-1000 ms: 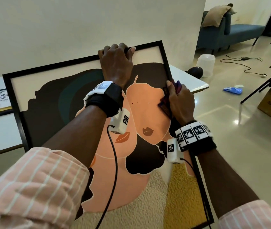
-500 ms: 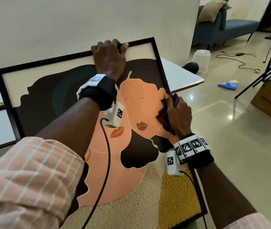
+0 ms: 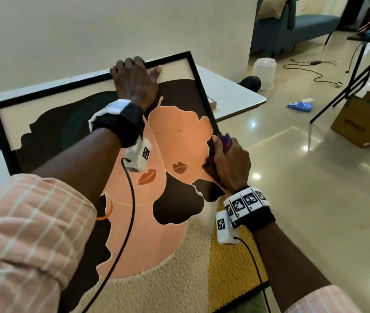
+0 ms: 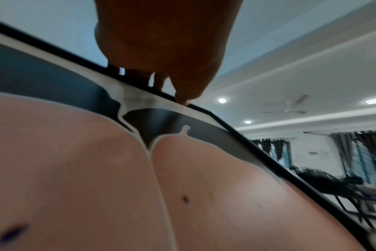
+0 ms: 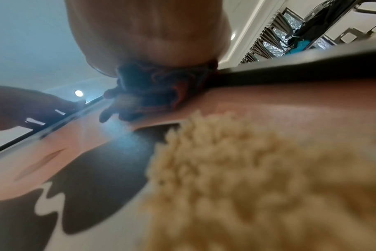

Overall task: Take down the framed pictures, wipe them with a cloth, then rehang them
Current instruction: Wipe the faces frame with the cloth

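Gripping framed picture (image 3: pixel 120 222) top edge, left hand (image 3: pixel 135 83), right hand (image 3: pixel 231 163) clutching cloth (image 3: pixel 223 141) at right edge

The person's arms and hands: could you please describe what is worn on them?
Both sleeves are pink with white stripes. Each wrist has a black band with a white marker strip and a small white camera box bearing a square code, trailing a black cable.

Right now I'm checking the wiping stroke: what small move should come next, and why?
Probably slide the right hand with the cloth further down along the right side of the framed picture. The cloth sits at that edge beside the face, the lower part lies below it, and the left hand grips the top edge.
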